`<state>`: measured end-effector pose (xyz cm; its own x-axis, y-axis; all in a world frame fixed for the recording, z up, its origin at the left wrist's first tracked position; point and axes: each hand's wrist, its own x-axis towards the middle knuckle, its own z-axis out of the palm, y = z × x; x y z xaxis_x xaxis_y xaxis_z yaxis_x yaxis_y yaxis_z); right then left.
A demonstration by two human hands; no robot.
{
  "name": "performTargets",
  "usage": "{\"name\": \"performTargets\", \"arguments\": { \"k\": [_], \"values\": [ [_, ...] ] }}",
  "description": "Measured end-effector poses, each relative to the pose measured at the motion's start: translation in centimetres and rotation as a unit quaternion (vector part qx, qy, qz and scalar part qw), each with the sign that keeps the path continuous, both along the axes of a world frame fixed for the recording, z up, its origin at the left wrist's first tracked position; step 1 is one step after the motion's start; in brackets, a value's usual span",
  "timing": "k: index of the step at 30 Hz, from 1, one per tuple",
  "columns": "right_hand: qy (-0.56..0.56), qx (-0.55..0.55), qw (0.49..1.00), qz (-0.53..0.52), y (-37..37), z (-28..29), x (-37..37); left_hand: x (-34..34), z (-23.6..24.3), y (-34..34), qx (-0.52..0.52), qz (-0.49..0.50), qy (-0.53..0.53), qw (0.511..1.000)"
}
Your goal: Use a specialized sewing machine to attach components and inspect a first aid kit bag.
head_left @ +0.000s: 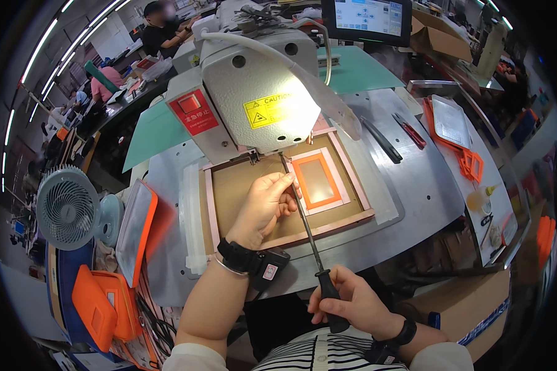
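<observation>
My right hand [356, 304] is wrapped round the black handle of a long screwdriver [312, 238]. Its thin metal shaft slants up and away to the sewing machine's head [263, 93]. Near the far end of the shaft, the fingers of my left hand [269, 201] close on it in a pinch. Where the tip meets the parts under the head is too small to make out. Below lies a brown template board [235, 198] with pink-edged borders. On its right half sits an orange rectangular frame [317, 179] within a pale border.
On the metal table lie a black slim tool [382, 141] and a red-handled tool [410, 131]. A fan [68, 199], orange-edged panel [136, 232] and orange cases [105, 306] stand left. At right are a clear-topped orange piece [450, 120] and a cardboard box [458, 309]. People work behind.
</observation>
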<state>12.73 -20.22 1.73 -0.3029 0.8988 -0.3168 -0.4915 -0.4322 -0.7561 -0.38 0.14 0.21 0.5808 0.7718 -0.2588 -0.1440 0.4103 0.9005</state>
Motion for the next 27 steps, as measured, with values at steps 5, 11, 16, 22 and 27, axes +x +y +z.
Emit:
{"name": "performTargets", "arguments": {
  "k": [5,11,16,22,27],
  "values": [
    [0.248,-0.079,0.962,0.077,0.4,0.6,0.9,0.7,0.0,-0.3,-0.056,0.047,-0.073,0.995],
    [0.119,-0.046,0.991,0.048,-0.1,-0.2,0.9,0.4,0.9,-0.2,-0.058,-0.011,-0.028,0.998],
    [0.015,-0.061,0.998,-0.015,-0.1,-0.1,0.0,0.1,-0.1,-0.1,0.037,-0.005,0.074,0.997],
    [0.258,-0.035,0.962,0.087,0.3,-0.9,0.9,0.8,0.1,-0.2,-0.054,0.026,-0.072,0.996],
    [0.184,-0.006,0.982,0.04,-0.1,-1.5,0.7,0.6,0.2,0.0,-0.077,0.023,-0.104,0.991]
  ]
}}
